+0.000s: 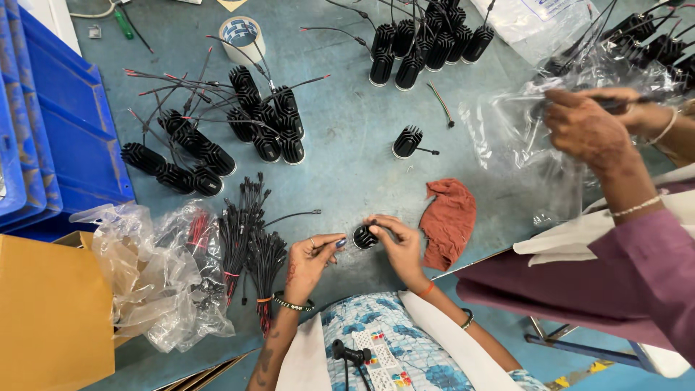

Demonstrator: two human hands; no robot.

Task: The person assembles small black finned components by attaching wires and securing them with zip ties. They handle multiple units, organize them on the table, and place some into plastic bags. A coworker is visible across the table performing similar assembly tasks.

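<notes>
We held a small black finned heat sink [364, 237] between our two hands just above the near edge of the grey-green table [347, 145], close to the body where the head camera looked straight down on it. Our right hand [400, 245] had its fingers closed on the part, pinching it from the right so it stayed steady, while our left hand [313, 259] met it from the other side with thumb and forefinger pinched together at its edge; whether a wire end sat in that pinch was too small to tell. Bundles of black and red leads [250, 239] lay just to the left, within easy reach of the left hand, and a crumpled clear bag [163, 268] sat beyond them beside a yellow box [51, 311]. A rust-red rag [449, 217] lay near the right hand. Farther up the table, wired heat sinks [217, 137] lay grouped in a heap, another cluster [423, 43] stood at the top, and a single one [407, 141] lay apart in the middle. A tape roll [242, 36] stood behind them, and blue bins [58, 123] stood at the left. A co-worker's hands [594, 127] on the right worked at a clear plastic bag [507, 123], well apart from ours.
</notes>
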